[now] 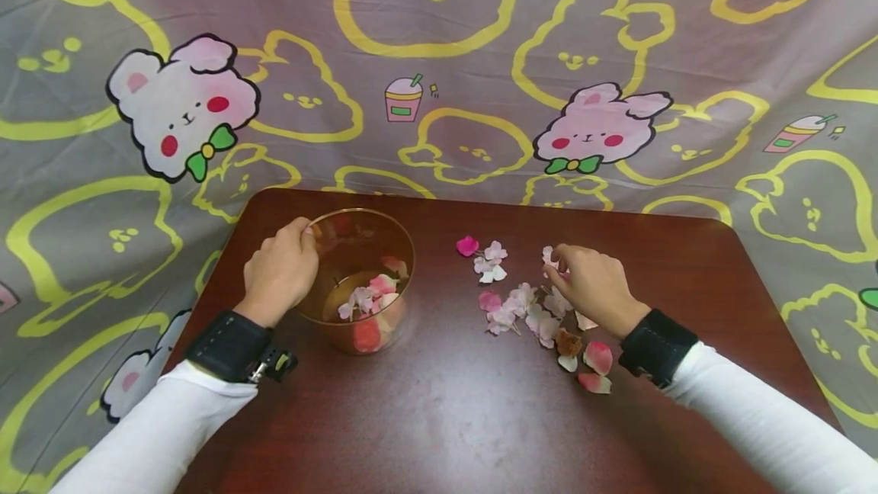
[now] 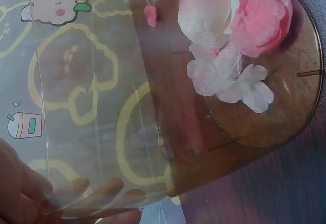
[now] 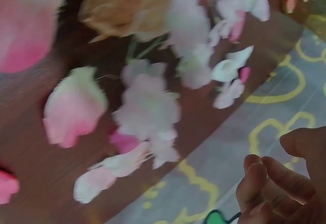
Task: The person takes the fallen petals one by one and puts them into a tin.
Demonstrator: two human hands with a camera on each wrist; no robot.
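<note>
Glossy wood table (image 1: 439, 418); left hand (image 1: 280, 271) grips clear cup (image 1: 357, 280).

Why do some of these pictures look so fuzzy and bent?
Head view: sharp, but edges curve and the table shows soft glare. Left wrist view: seen through the clear cup, hazy. Right wrist view: petals too close, blurred.
</note>
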